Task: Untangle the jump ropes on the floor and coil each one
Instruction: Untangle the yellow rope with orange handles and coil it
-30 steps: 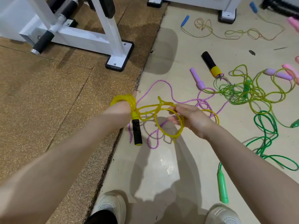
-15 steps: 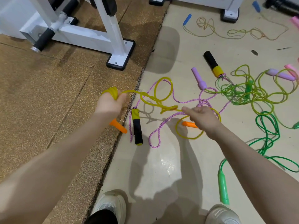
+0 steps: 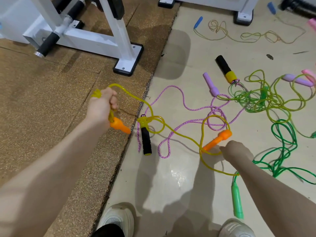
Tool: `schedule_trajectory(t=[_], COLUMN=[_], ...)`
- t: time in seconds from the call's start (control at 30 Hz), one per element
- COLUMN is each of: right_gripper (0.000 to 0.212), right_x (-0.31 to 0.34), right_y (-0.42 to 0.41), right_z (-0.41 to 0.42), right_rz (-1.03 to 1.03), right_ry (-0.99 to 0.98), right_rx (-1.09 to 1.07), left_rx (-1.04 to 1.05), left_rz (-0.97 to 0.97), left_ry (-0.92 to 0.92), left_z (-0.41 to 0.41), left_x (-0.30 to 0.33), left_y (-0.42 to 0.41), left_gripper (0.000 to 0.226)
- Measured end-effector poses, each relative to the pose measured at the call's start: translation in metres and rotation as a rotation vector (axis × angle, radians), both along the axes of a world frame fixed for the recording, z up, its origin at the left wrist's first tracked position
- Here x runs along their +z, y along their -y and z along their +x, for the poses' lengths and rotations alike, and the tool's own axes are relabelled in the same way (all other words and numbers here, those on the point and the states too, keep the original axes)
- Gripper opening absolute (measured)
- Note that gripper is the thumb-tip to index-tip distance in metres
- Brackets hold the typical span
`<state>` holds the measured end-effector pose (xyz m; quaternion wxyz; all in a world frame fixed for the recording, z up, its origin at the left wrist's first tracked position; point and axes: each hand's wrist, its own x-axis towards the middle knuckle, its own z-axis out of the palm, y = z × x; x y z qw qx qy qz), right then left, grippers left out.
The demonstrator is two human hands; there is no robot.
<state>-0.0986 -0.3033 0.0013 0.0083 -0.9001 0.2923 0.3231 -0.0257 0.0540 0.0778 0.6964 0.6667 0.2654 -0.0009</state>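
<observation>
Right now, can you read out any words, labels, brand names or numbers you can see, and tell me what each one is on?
No text can be read.
Black and yellow handle: a small pink mark on the dark cap at its top, too blurred to read.
White gym frame: no lettering shows.
Orange handles, purple handle, green handle: plain.

Arms: my left forearm [image 3: 51, 161] and right forearm [image 3: 273, 190] are bare, no sleeves in view.
Hands: my left hand [image 3: 100, 106] and right hand [image 3: 237, 152] carry no gloves, rings or watch.
Footwear: off-white low shoes with grey mesh panels, left shoe [image 3: 118, 218], right shoe [image 3: 236, 228].
Legwear: black fabric trouser hem [image 3: 109, 230] above my left shoe.
</observation>
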Motion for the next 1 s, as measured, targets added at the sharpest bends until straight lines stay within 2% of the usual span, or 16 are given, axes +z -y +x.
schedule_trajectory(t=[0.07, 0.1, 0.13, 0.2, 0.27, 0.33, 0.4, 0.47, 0.53, 0.57, 0.63, 0.7, 0.77, 0.87, 0.93, 1.0], right_gripper=[0.039, 0.043, 0.047, 0.045, 0.032, 0.022, 0.012, 0.015, 0.017, 0.015, 0.013, 0.027, 0.030, 0.021, 0.022, 0.028], right_x=[0.003, 0.004, 0.009, 0.034, 0.066, 0.081, 0.077, 0.071, 0.076, 0.080, 0.086, 0.092, 0.093, 0.079, 0.070, 0.063], right_y=[-0.016, -0.025, -0.036, -0.068, -0.104, -0.131, -0.138, -0.129, -0.121, -0.119, -0.114, -0.104, -0.093, -0.083, -0.082, -0.083], right_z=[0.005, 0.011, 0.018, 0.030, 0.037, 0.038, 0.035, 0.037, 0.043, 0.047, 0.059, 0.065, 0.063, 0.051, 0.045, 0.038], right_rz=[-0.011, 0.048, 0.174, 0.648, 1.103, 1.313, 1.309, 1.234, 1.153, 1.124, 1.083, 1.108, 1.297, 1.580, 1.672, 1.669], right_ry=[0.060, 0.191, 0.385, 0.688, 0.616, 0.496, 0.536, 0.566, 0.542, 0.563, 0.678, 0.728, 0.592, 0.252, 0.084, -0.039], right_rx=[0.080, 0.160, 0.249, 0.281, 0.199, 0.179, 0.224, 0.312, 0.495, 0.557, 0.516, 0.369, 0.236, 0.045, -0.105, -0.156], left_rx=[-0.199, -0.282, -0.351, -0.451, -0.523, -0.561, -0.573, -0.640, -0.792, -0.875, -0.998, -1.036, -1.026, -1.004, -0.790, -0.541], left_rz=[0.249, 0.341, 0.395, 0.422, 0.367, 0.277, 0.142, 0.048, 0.064, 0.063, -0.078, -0.317, -0.525, -0.819, -0.860, -0.929], left_ry=[-0.063, -0.089, -0.099, -0.101, -0.091, -0.065, -0.058, -0.072, -0.138, -0.180, -0.246, -0.266, -0.231, -0.067, -0.031, 0.030], left_z=[-0.004, -0.006, -0.008, -0.012, -0.016, -0.018, -0.018, -0.019, -0.025, -0.030, -0.036, -0.037, -0.033, -0.031, -0.031, -0.027], left_x=[0.002, 0.005, 0.007, 0.011, 0.015, 0.018, 0.022, 0.022, 0.021, 0.020, 0.020, 0.024, 0.028, 0.031, 0.031, 0.029], left_y=[0.015, 0.025, 0.034, 0.052, 0.066, 0.071, 0.065, 0.056, 0.052, 0.053, 0.059, 0.063, 0.059, 0.053, 0.053, 0.049], left_gripper=[0.031, 0.030, 0.028, 0.023, 0.020, 0.022, 0.024, 0.025, 0.026, 0.034, 0.034, 0.023, 0.018, 0.021, 0.027, 0.035])
